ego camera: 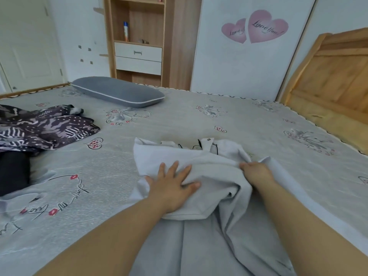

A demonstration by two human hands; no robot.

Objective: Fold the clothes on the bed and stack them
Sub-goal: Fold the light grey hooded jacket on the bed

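Note:
A pale grey-white garment (pixel 209 232) with a buttoned collar and black trim lies rumpled on the bed (pixel 179 120) right in front of me, its upper part folded over towards me. My left hand (pixel 171 186) presses flat on the folded part with fingers spread. My right hand (pixel 256 172) grips a bunched edge of the same garment at its right side, fingers curled into the cloth. A dark purple patterned garment (pixel 43 126) lies crumpled at the left, with a black garment (pixel 14 172) beside it.
A grey pillow (pixel 117 91) lies at the far edge of the bed. A wooden headboard (pixel 334 76) stands at the right. Behind the bed are a wooden shelf unit with drawers (pixel 138 54) and a white wardrobe door with pink heart stickers (pixel 254 26).

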